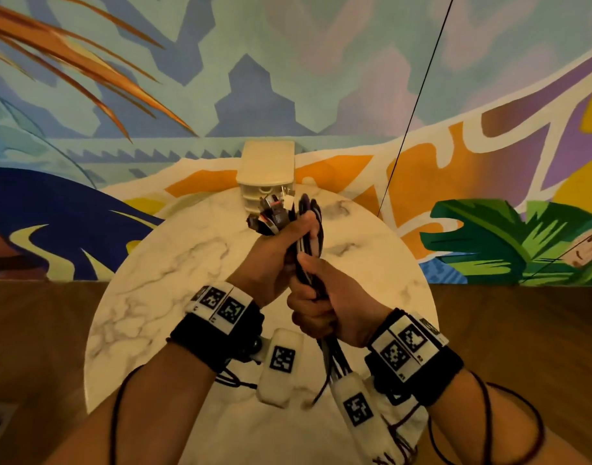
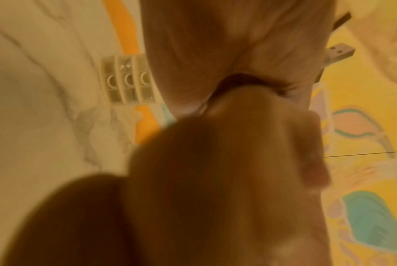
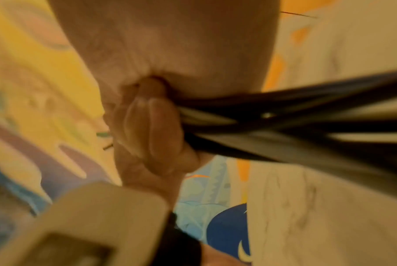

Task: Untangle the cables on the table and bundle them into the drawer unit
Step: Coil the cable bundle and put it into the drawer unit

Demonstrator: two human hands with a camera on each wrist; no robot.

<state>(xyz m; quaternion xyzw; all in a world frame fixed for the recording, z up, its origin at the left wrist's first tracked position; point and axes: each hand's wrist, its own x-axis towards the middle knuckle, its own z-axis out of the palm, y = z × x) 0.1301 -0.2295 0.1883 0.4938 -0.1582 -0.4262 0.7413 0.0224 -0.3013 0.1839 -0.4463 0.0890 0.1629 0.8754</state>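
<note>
A bundle of black and grey cables (image 1: 308, 243) stands upright above the round marble table (image 1: 153, 297). My left hand (image 1: 281, 243) grips its upper part, where several plug ends (image 1: 269, 214) stick out. My right hand (image 1: 325, 303) grips the bundle just below, and loose cable ends hang down under it. In the right wrist view the dark cables (image 3: 284, 126) run out of my curled fingers. A small cream drawer unit (image 1: 267, 172) stands at the table's far edge, just behind the plugs; the left wrist view shows its three drawer fronts (image 2: 127, 81), all closed.
A painted mural wall (image 1: 321, 78) rises right behind the table. A thin black cord (image 1: 418, 95) hangs slanting down at the right. Wooden floor (image 1: 522, 330) lies on both sides of the table.
</note>
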